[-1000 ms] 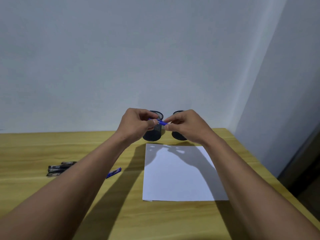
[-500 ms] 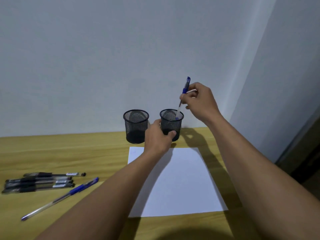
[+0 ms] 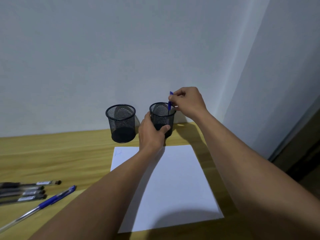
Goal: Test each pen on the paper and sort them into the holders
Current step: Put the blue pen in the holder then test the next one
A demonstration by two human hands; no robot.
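While the left hand (image 3: pixel 150 134) is holding the right cup (image 3: pixel 162 118) with its fingers and thumb curled round the side, the right hand (image 3: pixel 187 102) is pinching a blue pen (image 3: pixel 169 103) near its top end. The blue pen is standing almost straight up, and its lower part is going down inside the right cup, near the back rim. The fingers of the right hand are bent tight round the pen, just above the rim. The right cup is black and made of wire net, and it is sitting on the table (image 3: pixel 52 156) close to the wall (image 3: pixel 121 49). The left cup (image 3: pixel 121 123) is looking just the same and is standing beside it, a little apart. A white paper (image 3: pixel 173 184) is lying flat on the table just in front of the two cups, and both arms are reaching over it. A small faint blue mark (image 3: pixel 119 152) is showing near the paper's far left corner. Over at the left side of the table, some black pens (image 3: pixel 26 191) are lying side by side in a row, looking a bit blurry. A second blue pen (image 3: pixel 52 201) is lying slanted just beside them, with its blue end pointing toward the paper.
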